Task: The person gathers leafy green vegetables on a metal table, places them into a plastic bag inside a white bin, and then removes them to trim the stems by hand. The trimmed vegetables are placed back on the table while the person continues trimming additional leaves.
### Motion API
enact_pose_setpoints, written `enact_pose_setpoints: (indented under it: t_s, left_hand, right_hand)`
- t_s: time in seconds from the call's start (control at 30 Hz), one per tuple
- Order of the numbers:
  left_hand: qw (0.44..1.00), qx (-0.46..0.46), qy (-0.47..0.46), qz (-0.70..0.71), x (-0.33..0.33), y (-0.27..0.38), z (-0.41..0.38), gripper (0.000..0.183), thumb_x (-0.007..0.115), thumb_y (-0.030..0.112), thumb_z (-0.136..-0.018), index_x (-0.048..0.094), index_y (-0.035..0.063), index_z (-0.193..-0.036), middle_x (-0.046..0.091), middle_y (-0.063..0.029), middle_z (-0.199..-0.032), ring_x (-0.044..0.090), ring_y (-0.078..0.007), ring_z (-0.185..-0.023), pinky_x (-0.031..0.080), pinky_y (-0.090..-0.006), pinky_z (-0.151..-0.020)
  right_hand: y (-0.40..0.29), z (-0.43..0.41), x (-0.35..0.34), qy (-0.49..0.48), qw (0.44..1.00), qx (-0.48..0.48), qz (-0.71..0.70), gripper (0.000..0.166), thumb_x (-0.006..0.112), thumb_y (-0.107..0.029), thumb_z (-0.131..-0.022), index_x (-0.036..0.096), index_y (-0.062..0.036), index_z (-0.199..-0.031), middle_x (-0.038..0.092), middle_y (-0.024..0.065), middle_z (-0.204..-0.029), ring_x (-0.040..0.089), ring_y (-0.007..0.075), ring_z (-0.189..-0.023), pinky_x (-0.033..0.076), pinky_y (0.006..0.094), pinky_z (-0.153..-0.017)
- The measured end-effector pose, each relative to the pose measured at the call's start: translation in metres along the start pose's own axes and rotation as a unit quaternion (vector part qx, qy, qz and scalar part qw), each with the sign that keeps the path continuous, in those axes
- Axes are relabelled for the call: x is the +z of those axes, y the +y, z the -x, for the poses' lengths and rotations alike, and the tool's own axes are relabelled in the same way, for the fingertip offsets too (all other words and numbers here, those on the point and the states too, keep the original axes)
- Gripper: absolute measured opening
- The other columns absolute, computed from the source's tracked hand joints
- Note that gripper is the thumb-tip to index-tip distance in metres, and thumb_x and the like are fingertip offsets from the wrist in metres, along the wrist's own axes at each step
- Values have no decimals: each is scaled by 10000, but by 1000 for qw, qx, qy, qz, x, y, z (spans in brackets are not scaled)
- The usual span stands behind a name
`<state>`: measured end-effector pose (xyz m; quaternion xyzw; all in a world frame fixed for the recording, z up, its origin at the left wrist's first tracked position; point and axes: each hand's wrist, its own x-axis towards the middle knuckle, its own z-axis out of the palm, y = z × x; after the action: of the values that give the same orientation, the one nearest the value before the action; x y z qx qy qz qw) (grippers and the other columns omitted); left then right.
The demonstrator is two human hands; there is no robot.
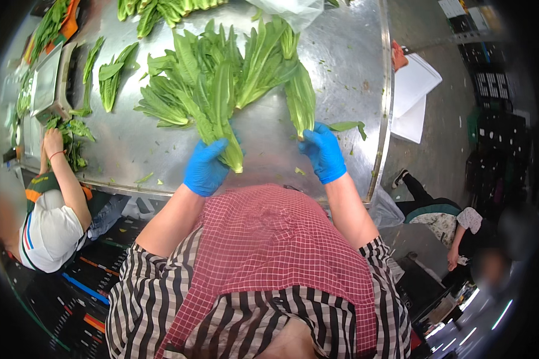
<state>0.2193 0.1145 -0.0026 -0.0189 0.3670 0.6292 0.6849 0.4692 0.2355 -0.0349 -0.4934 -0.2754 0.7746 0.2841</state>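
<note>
Both my hands wear blue gloves above a metal table. My left hand grips a head of long-leaf lettuce near its pale cut base, which points toward me. With its fingertips, my right hand pinches the base of a slimmer lettuce head, whose leaves point away from me. Between and beyond the hands lies a loose pile of lettuce heads, partly overlapped by the held ones. A single loose leaf rests just right of my right hand.
The metal table ends at a raised right edge. Leaf bundles and a weighing scale are on the left, beside a co-worker's hands. A clear plastic bag lies at the far side. Black crates stand behind the co-worker.
</note>
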Motion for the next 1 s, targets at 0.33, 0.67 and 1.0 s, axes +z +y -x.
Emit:
enact_pose_setpoints:
  t_s: [0.33, 0.67, 1.0]
  left_hand:
    - [970, -13, -65, -234, 71, -43, -33, 471, 644, 84, -833, 457, 38, -1263, 579, -119, -1163, 584, -198, -1014, 484, -325, -855]
    - [954, 91, -24, -286, 78, -63, -39, 551, 702, 17, -751, 451, 45, -1241, 600, -93, -1086, 601, -178, -951, 516, -296, -782]
    - [962, 97, -28, -253, 80, -67, -39, 558, 681, 0, -758, 438, 33, -1259, 597, -106, -1108, 605, -197, -972, 520, -307, -802]
  right_hand:
    - [-4, 66, 22, 21, 991, -70, 113, 322, 643, -94, -826, 545, 23, -1109, 640, 78, -888, 603, 124, -745, 506, 249, -652]
    - [1, 66, 31, 58, 943, -95, 313, 353, 584, -56, -820, 534, 42, -1155, 653, 110, -919, 639, 153, -779, 518, 278, -671]
    - [0, 58, 39, 55, 972, -82, 214, 478, 538, -35, -790, 440, 44, -1251, 628, 141, -942, 644, 188, -797, 539, 289, -682]
